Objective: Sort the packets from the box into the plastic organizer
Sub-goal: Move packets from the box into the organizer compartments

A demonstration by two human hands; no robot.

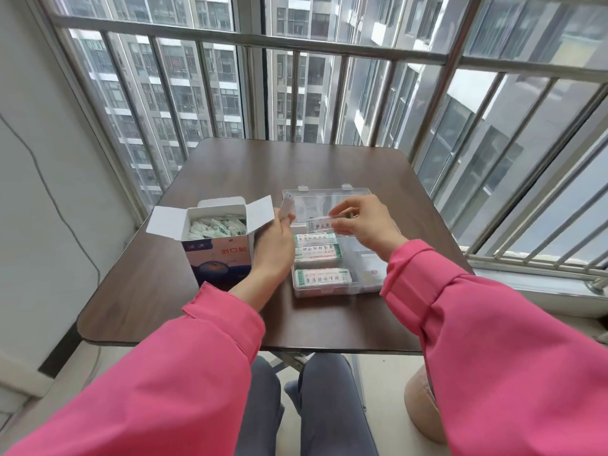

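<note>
- The worktop (230, 179) carries everything.
- The organizer (358, 258) lies open at its middle, packets (317, 255) stacked in the left compartments.
- The box (215, 250) stands open just left of it, full of packets.
- My right hand (360, 222) pinches one packet (320, 223) over the organizer.
- My left hand (274, 245), fingers curled, holds another packet (287, 205) upright between box and organizer.

sleeves (493, 340) pink | table (230, 172) dark brown | packets (317, 252) white-green | organizer (362, 195) clear
</note>
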